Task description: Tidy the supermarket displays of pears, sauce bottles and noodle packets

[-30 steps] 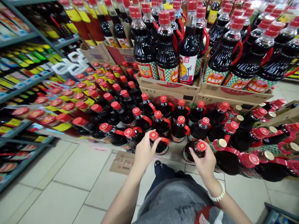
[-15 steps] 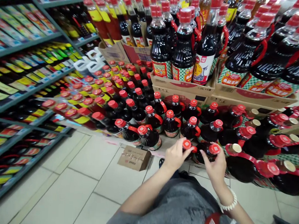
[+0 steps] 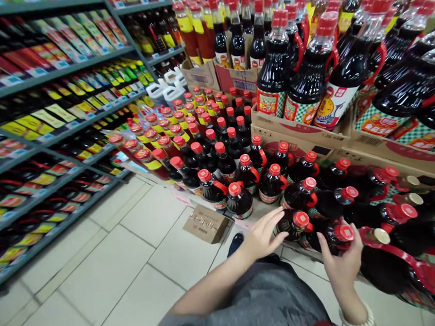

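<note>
My left hand (image 3: 263, 236) is open, its fingers stretched out along the left side of a dark soy sauce bottle (image 3: 289, 226) with a red cap and red handle. The thumb stands apart, short of the cap. To the right, my right hand (image 3: 343, 262) spans the upper part of another red-capped soy sauce bottle (image 3: 332, 232), thumb on its left and fingers on the right beside the cap. Both bottles stand in the front row; their lower parts are mostly hidden. A white coiled band (image 3: 358, 323) circles my right wrist.
Behind the front row, larger soy sauce bottles (image 3: 273, 71) stand in cardboard trays (image 3: 295, 128). Gold-capped bottles (image 3: 379, 235) are at the right. A small carton (image 3: 205, 224) lies on the tiled floor (image 3: 124, 270). Stocked shelves (image 3: 62, 67) line the left.
My left hand has let go of the red cap of its bottle, and its fingers have spread. My right hand stays at the same bottle. The view has shifted left.
</note>
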A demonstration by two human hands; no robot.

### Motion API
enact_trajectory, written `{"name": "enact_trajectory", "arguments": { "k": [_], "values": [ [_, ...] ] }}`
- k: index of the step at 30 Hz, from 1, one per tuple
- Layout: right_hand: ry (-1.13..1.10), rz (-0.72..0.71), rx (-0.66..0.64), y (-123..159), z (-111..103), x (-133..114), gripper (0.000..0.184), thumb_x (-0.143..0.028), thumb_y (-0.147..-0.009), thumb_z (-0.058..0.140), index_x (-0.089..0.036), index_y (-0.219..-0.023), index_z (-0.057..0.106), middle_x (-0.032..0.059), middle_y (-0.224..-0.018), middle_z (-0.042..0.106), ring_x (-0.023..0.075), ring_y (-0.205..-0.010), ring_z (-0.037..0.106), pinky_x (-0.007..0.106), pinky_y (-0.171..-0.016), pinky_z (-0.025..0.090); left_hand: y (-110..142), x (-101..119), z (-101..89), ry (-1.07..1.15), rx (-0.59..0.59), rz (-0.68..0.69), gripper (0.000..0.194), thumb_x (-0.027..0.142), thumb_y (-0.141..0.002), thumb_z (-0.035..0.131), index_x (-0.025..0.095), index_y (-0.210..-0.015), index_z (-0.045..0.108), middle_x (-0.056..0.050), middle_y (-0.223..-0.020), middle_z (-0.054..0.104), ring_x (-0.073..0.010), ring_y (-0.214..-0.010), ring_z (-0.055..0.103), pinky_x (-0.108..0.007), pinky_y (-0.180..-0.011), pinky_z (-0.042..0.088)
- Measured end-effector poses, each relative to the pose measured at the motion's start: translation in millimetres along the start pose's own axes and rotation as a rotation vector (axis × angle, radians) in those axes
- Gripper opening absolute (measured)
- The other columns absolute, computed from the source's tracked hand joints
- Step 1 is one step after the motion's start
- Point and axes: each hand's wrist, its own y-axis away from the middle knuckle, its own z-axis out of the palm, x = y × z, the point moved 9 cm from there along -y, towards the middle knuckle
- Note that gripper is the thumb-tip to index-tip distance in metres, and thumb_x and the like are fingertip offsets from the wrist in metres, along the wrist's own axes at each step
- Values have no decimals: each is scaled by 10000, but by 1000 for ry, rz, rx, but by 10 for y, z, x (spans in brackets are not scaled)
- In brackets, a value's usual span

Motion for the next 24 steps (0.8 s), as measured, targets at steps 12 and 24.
{"name": "enact_trajectory", "arguments": {
  "k": [12,24],
  "values": [
    [-200,-390,-323,250,1178,-1923,597,-287,-936,615,-266,-1495,404,125,-1294,655,301,-1189,646,521,-978,582,-130,-1379,-1909,-296,248,-133,286,227,-970,548,190,-1251,584,-147,-1257,655,-259,-1217,616,-489,-1056,511],
    [-246,56,-133,290,2029,-2097,291,-345,-973,558,-210,-1229,539,105,-1143,673,238,-1043,675,388,-902,568,-8,-2207,-1611,41,-91,-386,403,399,-1002,526,217,-1359,484,-139,-1328,658,-257,-1220,646,-434,-1032,537]
  ]
}}
